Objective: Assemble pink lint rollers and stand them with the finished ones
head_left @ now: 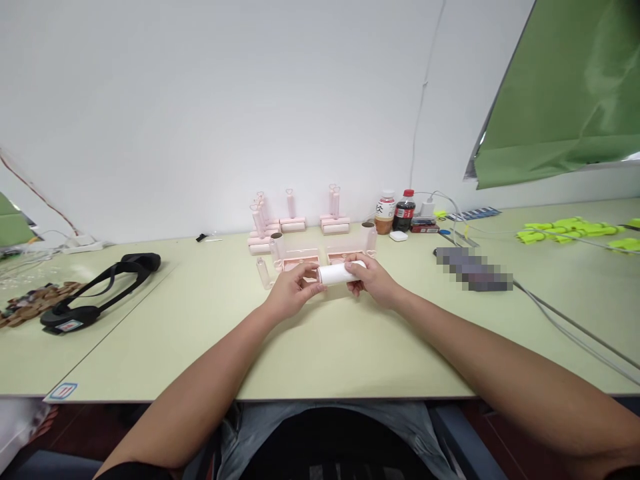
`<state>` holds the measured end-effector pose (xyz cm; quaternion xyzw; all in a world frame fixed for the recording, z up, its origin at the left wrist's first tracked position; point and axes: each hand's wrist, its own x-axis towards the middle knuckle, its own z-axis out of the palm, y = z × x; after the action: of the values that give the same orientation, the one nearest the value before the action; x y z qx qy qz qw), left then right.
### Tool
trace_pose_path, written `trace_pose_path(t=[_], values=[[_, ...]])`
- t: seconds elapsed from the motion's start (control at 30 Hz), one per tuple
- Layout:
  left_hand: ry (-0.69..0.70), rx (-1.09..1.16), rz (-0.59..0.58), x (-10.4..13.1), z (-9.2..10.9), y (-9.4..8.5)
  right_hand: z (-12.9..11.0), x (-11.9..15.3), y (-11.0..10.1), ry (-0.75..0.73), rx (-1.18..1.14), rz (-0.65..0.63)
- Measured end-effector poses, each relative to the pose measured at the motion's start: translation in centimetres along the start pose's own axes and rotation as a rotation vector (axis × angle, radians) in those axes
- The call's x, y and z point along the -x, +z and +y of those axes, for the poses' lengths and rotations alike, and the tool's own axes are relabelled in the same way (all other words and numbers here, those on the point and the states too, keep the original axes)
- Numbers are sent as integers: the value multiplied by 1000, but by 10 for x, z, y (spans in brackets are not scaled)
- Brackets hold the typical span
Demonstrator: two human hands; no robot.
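White roll (pixel 337 273): one, held above the table (pixel 320 353), directly ahead of the person, between the two hands. Long axis crosswise, left to right, right end slightly raised in the view. Both hands touch it; neither is nearer.

Left hand (pixel 293 291): thumb and fingers pinching the roll's left end. Right hand (pixel 376 283): grasping the right portion, thumb over the upper surface, fingers curled beneath.

Pink trays (pixel 301 253): two, side by side, just beyond the hands. Rolls with brown cores (pixel 277 236): two, upright, one behind each hand. Small clear-pink piece (pixel 263 273): one, beside the left hand. Pink rollers (pixel 335 221): several groups, toward the wall, some handles upright.

Bottle, red cap (pixel 405 212): dark drink, red label, lettering too small to read. Bottle, white cap (pixel 385 213): pale label, dark character, brand unreadable. Table sticker (pixel 63 391): blue border, red mark resembling "11". Black headset (pixel 100 293): far left, white tag, red mark illegible. No brand legible on the roll.
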<state>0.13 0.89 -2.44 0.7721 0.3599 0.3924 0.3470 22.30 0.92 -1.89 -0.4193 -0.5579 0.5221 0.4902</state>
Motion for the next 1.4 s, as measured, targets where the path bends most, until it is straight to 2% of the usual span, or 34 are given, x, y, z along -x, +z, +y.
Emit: trace_pose_path(t=[0.43,0.63,0.77,1.0,1.2,1.4], values=[[26,-9,35,0,1,1,4,-1,-3,-17,37,-33],[72,11,48,0,1,1,3,0,4,73,-147,-86],[83,36,69,3,1,3,0,1,8,139,-260,-44],[107,51,78,7,4,7,-2,-2,2,160,-346,78],[82,-79,-145,9,8,6,1,-2,-1,165,-338,44],[86,-128,-140,9,12,5,3,-4,-3,146,-297,53]])
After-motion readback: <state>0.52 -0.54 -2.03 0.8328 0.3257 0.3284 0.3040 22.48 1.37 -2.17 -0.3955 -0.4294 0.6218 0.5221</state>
